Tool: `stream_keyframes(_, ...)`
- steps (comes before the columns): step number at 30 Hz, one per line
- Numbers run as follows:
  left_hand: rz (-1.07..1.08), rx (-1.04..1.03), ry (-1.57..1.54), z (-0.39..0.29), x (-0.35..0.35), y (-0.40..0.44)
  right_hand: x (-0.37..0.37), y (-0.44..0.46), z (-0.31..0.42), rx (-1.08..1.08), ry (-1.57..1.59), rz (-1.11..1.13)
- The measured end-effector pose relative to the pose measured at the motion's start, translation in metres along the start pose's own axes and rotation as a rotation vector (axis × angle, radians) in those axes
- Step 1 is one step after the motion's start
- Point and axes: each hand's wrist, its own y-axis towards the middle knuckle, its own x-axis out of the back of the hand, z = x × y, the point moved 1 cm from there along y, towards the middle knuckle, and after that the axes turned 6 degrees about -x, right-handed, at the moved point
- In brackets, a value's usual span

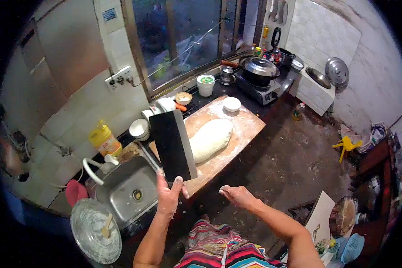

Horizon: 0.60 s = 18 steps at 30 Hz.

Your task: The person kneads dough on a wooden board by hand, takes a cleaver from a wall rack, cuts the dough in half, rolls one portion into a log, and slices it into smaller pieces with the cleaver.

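Observation:
A large dark rectangular blade [169, 145] with a paler edge on its right stands raised in my left hand [168, 195], which grips its lower end. It hides part of the board behind it. My right hand [237, 196] is in front of the board's near edge, fingers drawn together; what they hold, if anything, is too small to make out. Both hands are floury. A long pale mass of dough [213, 139] lies on the floured wooden board [250, 126], with a small white bowl [232, 104] near the board's far end.
A metal sink [125, 190] is at the left, with a floury basin [96, 230] beside it. Behind are a yellow bottle [106, 139], bowls [140, 128] and a white tub [205, 85]. A lidded wok [260, 69] sits on the stove. A yellow stool [346, 145] is at right.

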Motion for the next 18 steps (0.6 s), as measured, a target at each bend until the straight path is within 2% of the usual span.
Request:
stream_keyframes(1, 0.027, 0.034, -0.020, 0.018, 0.000, 0.006, -0.002, 0.006, -0.015, -0.012, -0.007, -0.012)
stream_keyframes(2, 0.000, 0.161, 0.095, 0.038, 0.004, 0.006, -0.002, 0.014, -0.030, -0.020, -0.016, -0.028)
stream_keyframes(5, -0.017, 0.368, 0.345, 0.083, 0.016, 0.011, 0.011, 0.050, -0.055, -0.123, -0.077, -0.022)
stream_keyframes(8, -0.038, 0.044, 0.783, 0.121, 0.032, 0.039, 0.013, 0.087, -0.089, -0.177, -0.093, -0.066)
stream_keyframes(9, 0.003, 0.054, 0.811, 0.066, 0.006, 0.060, 0.007, 0.099, -0.107, -0.181, -0.088, -0.097)
stream_keyframes(11, 0.049, -0.106, 0.930, 0.085, 0.013, 0.096, 0.007, 0.127, -0.127, -0.310, -0.107, -0.150)
stream_keyframes(13, 0.110, -0.110, 1.045, 0.085, -0.001, 0.128, 0.014, 0.156, -0.131, -0.437, -0.038, -0.208)
stream_keyframes(17, 0.314, -0.055, 1.222, 0.114, -0.042, 0.184, 0.004, 0.207, -0.173, -0.334, 0.021, -0.540)
stream_keyframes(18, 0.354, -0.073, 1.243, 0.121, -0.056, 0.194, 0.010, 0.218, -0.181, -0.300, 0.034, -0.481)
